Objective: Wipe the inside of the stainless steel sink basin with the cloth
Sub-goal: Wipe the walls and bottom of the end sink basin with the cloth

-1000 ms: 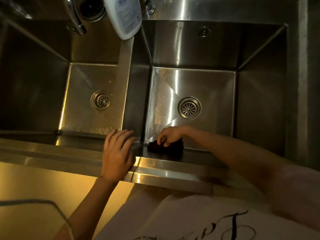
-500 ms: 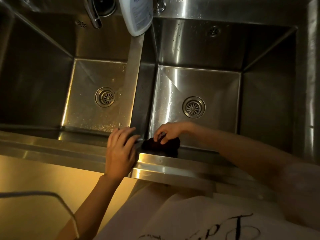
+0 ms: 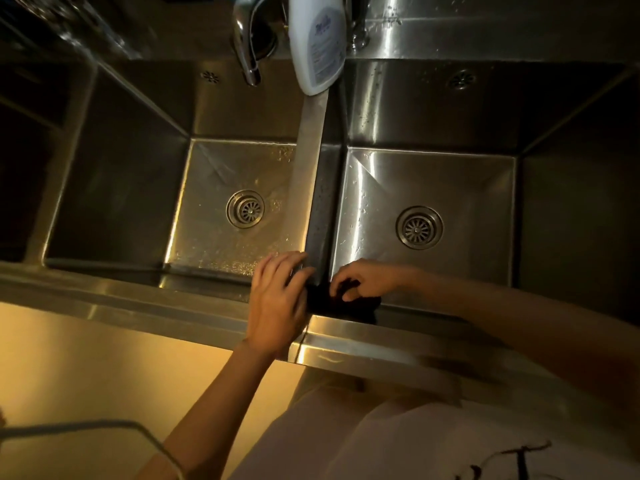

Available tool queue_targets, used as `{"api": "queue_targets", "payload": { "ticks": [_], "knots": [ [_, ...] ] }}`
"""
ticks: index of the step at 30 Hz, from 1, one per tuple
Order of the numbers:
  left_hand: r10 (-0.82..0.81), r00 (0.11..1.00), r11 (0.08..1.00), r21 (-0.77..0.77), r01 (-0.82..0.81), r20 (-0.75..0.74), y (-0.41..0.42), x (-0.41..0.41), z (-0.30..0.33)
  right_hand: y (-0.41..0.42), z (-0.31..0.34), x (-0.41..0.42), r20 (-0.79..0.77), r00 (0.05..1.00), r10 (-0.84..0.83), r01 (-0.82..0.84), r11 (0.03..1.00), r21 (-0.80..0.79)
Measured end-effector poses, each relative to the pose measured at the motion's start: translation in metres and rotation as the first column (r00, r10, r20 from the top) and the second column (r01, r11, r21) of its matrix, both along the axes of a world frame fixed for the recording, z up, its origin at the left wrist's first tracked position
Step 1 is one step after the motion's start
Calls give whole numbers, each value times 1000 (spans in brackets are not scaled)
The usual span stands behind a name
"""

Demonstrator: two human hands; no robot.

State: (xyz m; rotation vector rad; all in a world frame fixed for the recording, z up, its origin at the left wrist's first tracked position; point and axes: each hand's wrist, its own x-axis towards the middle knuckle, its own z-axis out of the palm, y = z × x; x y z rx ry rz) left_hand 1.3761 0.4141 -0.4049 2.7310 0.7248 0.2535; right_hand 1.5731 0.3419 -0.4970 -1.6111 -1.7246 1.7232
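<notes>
Cloth [image 3: 341, 306], dark in colour, lay bunched at the near left corner of the right sink basin [image 3: 429, 174], against the near wall and just below the front rim [image 3: 363, 336]. The right hand [image 3: 365, 280] reached down into this basin and pressed on top of the cloth, fingers curled over it and gripping it. The left hand [image 3: 278, 303] rested on the front rim where the divider [image 3: 308, 168] between the two basins met it, fingers spread and extended, holding nothing. The cloth sat immediately to the right of the left hand, its left edge touching or nearly touching that hand's fingertips. The two hands were close together, separated only by the divider end. The right basin's drain [image 3: 419, 228] lay beyond the cloth, well apart from it. A white bottle [image 3: 318, 46] stood at the far end of the divider, beside the faucet [image 3: 246, 46]. Water droplets marked the floor of the left basin [image 3: 221, 188].
</notes>
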Motion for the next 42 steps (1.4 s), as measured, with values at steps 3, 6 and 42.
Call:
{"api": "queue_targets", "payload": {
  "ticks": [3,6,42],
  "knots": [
    [-44,999,998,39,44,-6,18,11,13,-17,31,10,-131,987,-97,99,995,14],
    [-134,990,986,98,138,-47,38,29,23,-33,48,19,-184,953,-240,244,970,-3],
    [-940,264,258,58,964,-214,155,208,-14,12,34,64,-166,-863,477,-479,-877,-31]
  ]
}}
